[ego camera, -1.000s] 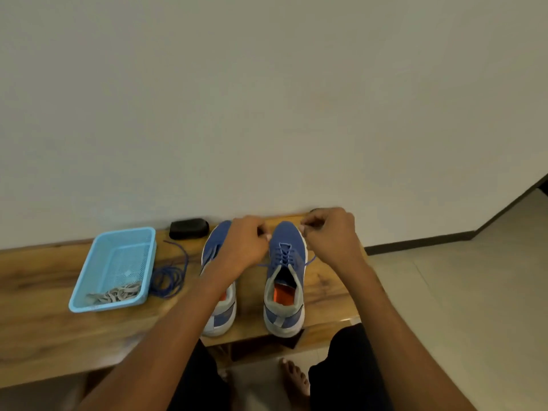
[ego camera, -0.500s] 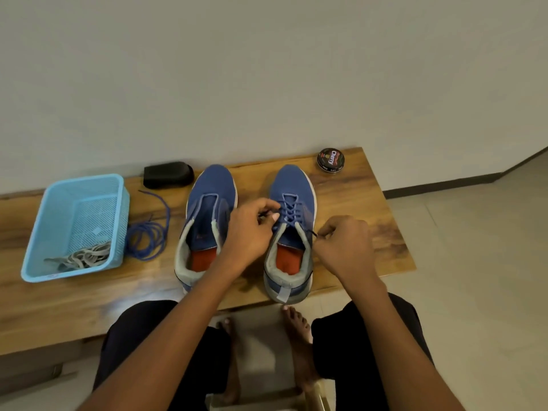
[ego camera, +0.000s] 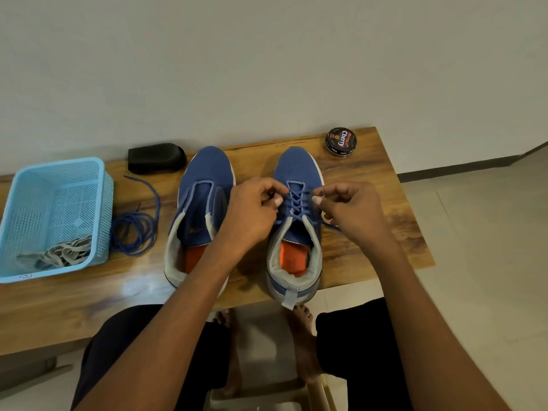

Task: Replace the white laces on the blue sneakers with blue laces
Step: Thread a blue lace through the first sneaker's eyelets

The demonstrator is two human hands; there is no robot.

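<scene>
The left side of the blue mesh basket [ego camera: 56, 215] is cut off by the frame edge, as is the wooden surface [ego camera: 89, 301] beyond it. The inner flank of the unlaced sneaker [ego camera: 198, 215] is covered by the left hand [ego camera: 252, 215]. The lace ends are lost inside the curled fingers [ego camera: 332, 194] of the right hand [ego camera: 353, 212]. Small print on the Cherry polish tin [ego camera: 340, 142] cannot be read. The black block [ego camera: 156, 158] cannot be identified.
</scene>
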